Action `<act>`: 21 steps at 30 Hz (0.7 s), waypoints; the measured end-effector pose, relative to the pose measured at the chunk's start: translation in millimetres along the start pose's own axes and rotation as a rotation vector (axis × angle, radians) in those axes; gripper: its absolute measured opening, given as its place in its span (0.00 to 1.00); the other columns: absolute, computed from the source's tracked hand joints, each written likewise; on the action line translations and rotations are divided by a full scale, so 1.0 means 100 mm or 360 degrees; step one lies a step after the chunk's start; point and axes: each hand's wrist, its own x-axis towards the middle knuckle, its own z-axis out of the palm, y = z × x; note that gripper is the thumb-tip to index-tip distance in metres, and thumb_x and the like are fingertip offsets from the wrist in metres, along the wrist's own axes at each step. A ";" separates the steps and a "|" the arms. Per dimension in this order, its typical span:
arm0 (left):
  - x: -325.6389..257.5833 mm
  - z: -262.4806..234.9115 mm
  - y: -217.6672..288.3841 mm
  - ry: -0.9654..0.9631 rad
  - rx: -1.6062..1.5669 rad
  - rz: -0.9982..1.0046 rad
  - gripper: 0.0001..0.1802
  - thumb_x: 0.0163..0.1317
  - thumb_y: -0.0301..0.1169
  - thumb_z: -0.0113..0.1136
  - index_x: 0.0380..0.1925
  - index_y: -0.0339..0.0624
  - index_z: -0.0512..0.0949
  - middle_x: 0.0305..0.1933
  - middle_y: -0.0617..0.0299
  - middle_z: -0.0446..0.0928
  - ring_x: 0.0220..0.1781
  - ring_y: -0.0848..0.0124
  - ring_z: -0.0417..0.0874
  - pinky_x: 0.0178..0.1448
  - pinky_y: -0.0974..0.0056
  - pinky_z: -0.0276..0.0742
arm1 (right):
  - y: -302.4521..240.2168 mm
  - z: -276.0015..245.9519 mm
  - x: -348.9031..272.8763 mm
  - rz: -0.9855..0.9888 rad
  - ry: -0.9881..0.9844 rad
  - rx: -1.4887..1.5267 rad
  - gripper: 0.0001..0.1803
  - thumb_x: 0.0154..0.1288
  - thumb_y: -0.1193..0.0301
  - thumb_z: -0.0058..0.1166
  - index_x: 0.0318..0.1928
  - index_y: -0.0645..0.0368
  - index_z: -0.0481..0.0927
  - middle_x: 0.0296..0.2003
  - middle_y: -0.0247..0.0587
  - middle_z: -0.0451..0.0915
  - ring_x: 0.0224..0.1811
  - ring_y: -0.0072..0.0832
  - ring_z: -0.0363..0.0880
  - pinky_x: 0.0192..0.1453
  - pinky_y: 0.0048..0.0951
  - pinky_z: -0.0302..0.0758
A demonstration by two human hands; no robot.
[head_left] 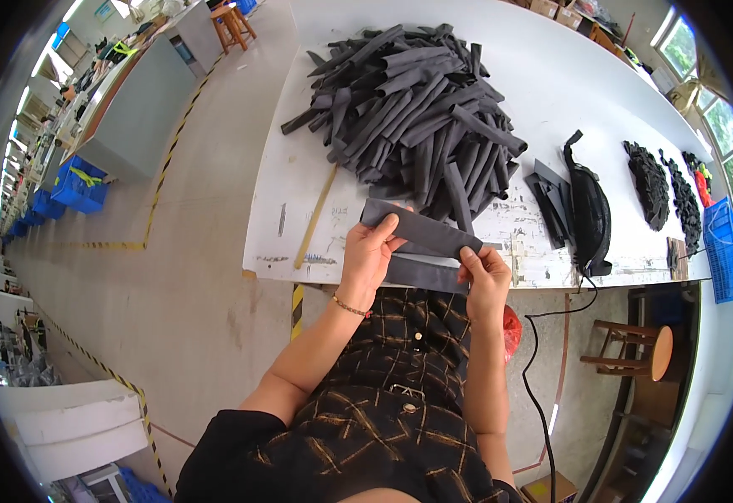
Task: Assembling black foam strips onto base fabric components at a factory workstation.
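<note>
Between my two hands a dark grey fabric strip (425, 232) is stretched out above the table's front edge. My left hand (371, 248) pinches its left end, thumb on top. The right end is gripped by my right hand (486, 275), thumb and fingers closed on it. Another dark grey length (427, 274) shows just below, close to my body; I cannot tell whether it is part of the same piece. Beyond my hands a large heap of dark grey fabric strips (413, 109) covers the middle of the white table (291, 197).
Left of the heap lies a thin yellowish stick (316, 216). To the right are flat dark pieces (550, 204), a black pouch-like bag (589, 210) and black piles (647, 186). A blue basket (720, 250) hangs at the right edge. A black cable (532, 369) and a wooden stool (626, 350) are below.
</note>
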 end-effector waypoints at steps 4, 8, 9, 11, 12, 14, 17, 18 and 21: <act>-0.11 -0.28 -0.06 0.0164 0.0306 -0.0120 0.12 0.65 0.26 0.61 0.47 0.34 0.78 0.46 0.55 0.81 0.45 0.70 0.83 0.47 0.64 0.84 | 0.05 -0.09 -0.10 0.0175 0.0025 -0.0097 0.10 0.63 0.77 0.61 0.27 0.60 0.74 0.18 0.31 0.73 0.18 0.17 0.68 0.23 0.19 0.64; -0.35 -0.77 -0.20 0.0232 0.0984 -0.0009 0.12 0.61 0.27 0.65 0.42 0.31 0.80 0.34 0.65 0.81 0.33 0.78 0.79 0.38 0.71 0.78 | 0.26 -0.38 -0.24 0.0246 0.0124 -0.0374 0.11 0.61 0.75 0.63 0.25 0.59 0.74 0.18 0.27 0.72 0.18 0.15 0.67 0.22 0.18 0.61; -0.41 -0.83 -0.23 0.0244 0.1388 0.0050 0.12 0.61 0.28 0.66 0.40 0.30 0.81 0.31 0.66 0.80 0.30 0.79 0.77 0.35 0.73 0.76 | 0.32 -0.45 -0.27 0.0276 0.0172 -0.0486 0.11 0.60 0.74 0.64 0.25 0.59 0.74 0.18 0.26 0.72 0.18 0.14 0.67 0.22 0.17 0.60; -0.46 -0.93 -0.33 0.0308 0.1545 0.0152 0.13 0.58 0.29 0.68 0.38 0.31 0.81 0.27 0.68 0.79 0.27 0.81 0.75 0.33 0.74 0.72 | 0.52 -0.51 -0.27 0.0312 0.0184 -0.0531 0.11 0.58 0.73 0.65 0.24 0.59 0.75 0.17 0.25 0.71 0.18 0.13 0.66 0.22 0.18 0.60; -0.46 -0.88 -0.35 0.0258 0.1568 0.0212 0.12 0.58 0.29 0.68 0.39 0.33 0.81 0.26 0.67 0.79 0.27 0.81 0.75 0.33 0.73 0.72 | 0.55 -0.57 -0.27 0.0282 0.0199 -0.0650 0.11 0.58 0.72 0.66 0.26 0.60 0.76 0.18 0.26 0.72 0.19 0.14 0.68 0.23 0.20 0.62; -0.44 -0.76 -0.38 0.0179 0.1625 0.0364 0.11 0.58 0.29 0.68 0.39 0.38 0.80 0.25 0.66 0.77 0.25 0.78 0.74 0.32 0.71 0.73 | 0.62 -0.67 -0.25 0.0240 0.0228 -0.0773 0.10 0.58 0.72 0.66 0.28 0.61 0.76 0.19 0.26 0.72 0.21 0.15 0.69 0.24 0.21 0.64; -0.30 -0.66 -0.38 0.0191 0.2224 0.0855 0.09 0.58 0.28 0.67 0.38 0.40 0.80 0.25 0.63 0.75 0.23 0.73 0.73 0.31 0.69 0.72 | 0.66 -0.60 -0.17 -0.0116 0.0378 -0.1205 0.13 0.59 0.68 0.66 0.33 0.64 0.76 0.22 0.32 0.74 0.23 0.22 0.71 0.28 0.28 0.69; -0.24 -0.60 -0.35 0.0166 0.2218 0.0860 0.09 0.58 0.28 0.67 0.38 0.40 0.80 0.25 0.63 0.75 0.23 0.73 0.73 0.31 0.69 0.72 | 0.61 -0.55 -0.18 -0.0128 0.0431 -0.1392 0.15 0.59 0.67 0.66 0.35 0.64 0.76 0.22 0.35 0.75 0.24 0.25 0.72 0.30 0.30 0.70; 0.11 -0.36 -0.28 0.0038 0.2009 0.1010 0.08 0.60 0.31 0.66 0.33 0.39 0.80 0.25 0.59 0.76 0.23 0.67 0.76 0.29 0.65 0.72 | 0.50 -0.62 0.05 -0.0201 0.0552 -0.1561 0.14 0.63 0.66 0.62 0.38 0.64 0.75 0.23 0.42 0.75 0.25 0.35 0.74 0.34 0.35 0.72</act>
